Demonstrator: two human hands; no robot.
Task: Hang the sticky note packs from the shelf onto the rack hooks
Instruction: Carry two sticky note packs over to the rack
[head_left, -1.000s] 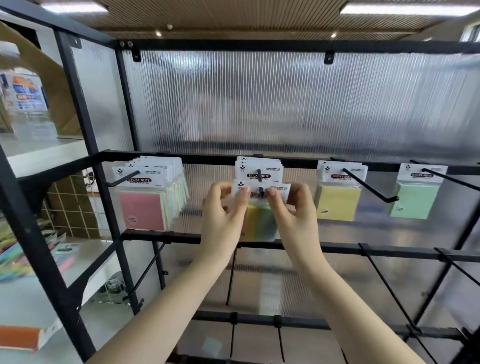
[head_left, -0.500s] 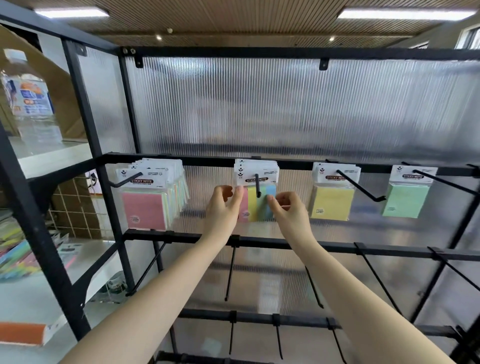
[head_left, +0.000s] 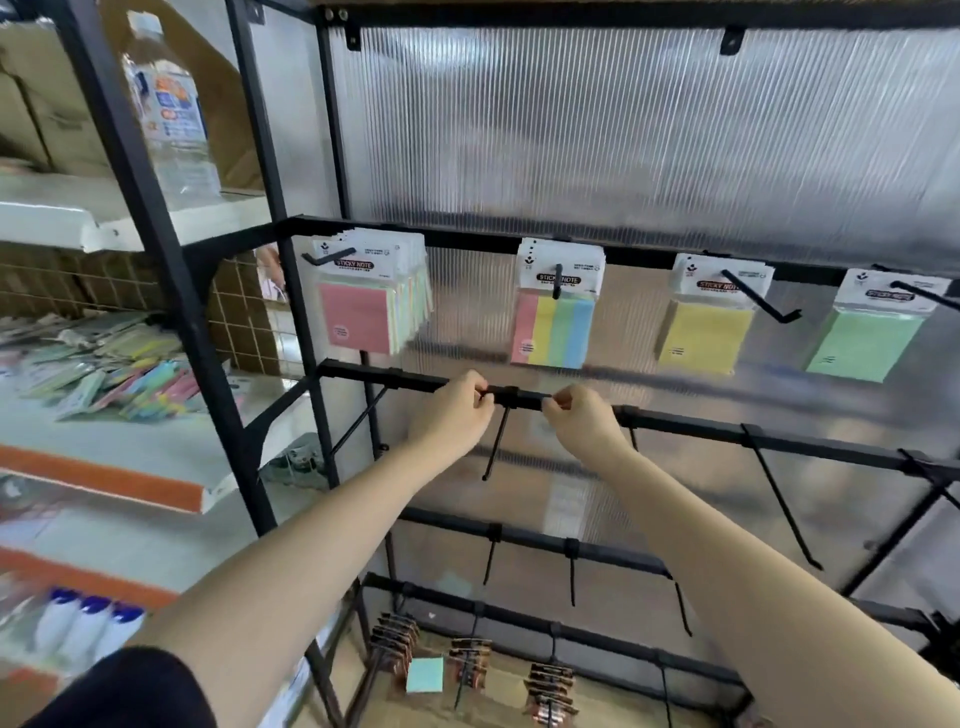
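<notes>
Sticky note packs in clear sleeves with white header cards lie in a loose heap (head_left: 104, 374) on the white shelf at the left edge of the frame, which I judge is the stock left to hang. Right of it, the top black rail of the rack carries four hooks: a thick bunch of pink-fronted packs (head_left: 363, 301), then a striped pink, yellow, green and blue pack (head_left: 553, 322) at centre, a yellow pack (head_left: 704, 332), and a green pack (head_left: 865, 343) toward the right edge. Each hangs by its header hole, so its face shows.

Below the striped pack, my left hand (head_left: 449, 415) and my right hand (head_left: 584, 423) sit at the second black rail (head_left: 779, 441), either side of an empty black hook (head_left: 496, 441). Both have curled fingers holding no pack; whether they actually grip the rail I cannot tell. The nearest pack hangs just above them, untouched; the heap lies well off to the left.
</notes>
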